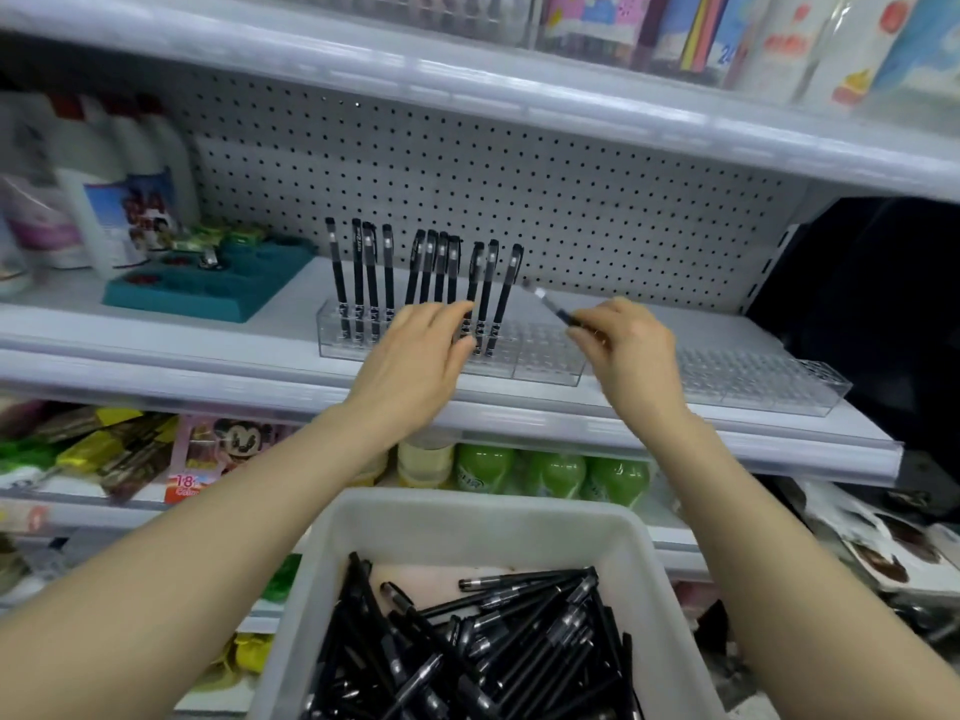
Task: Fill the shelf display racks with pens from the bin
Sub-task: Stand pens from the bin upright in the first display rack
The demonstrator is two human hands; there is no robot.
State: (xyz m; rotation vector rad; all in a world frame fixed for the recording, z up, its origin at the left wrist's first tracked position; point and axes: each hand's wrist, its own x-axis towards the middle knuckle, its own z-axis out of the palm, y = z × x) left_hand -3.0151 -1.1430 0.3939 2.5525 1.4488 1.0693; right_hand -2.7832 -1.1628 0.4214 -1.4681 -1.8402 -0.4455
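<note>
A clear plastic rack (545, 363) stands on the middle shelf with several black pens (431, 272) upright in its left half. My left hand (421, 356) reaches over the rack's front, its straight fingers touching the rightmost upright pens. My right hand (631, 345) pinches one black pen (553, 306), tilted up to the left, above the rack's empty right half. A second clear rack (763, 379) sits empty further right. Below, a white bin (467, 522) holds a heap of black pens (478, 646).
A teal tray (208, 288) and white bottles (119, 200) stand at the shelf's left. A pegboard (519, 174) backs the shelf. An upper shelf (519, 90) overhangs. Green bottles (550, 475) and packets fill the lower shelf.
</note>
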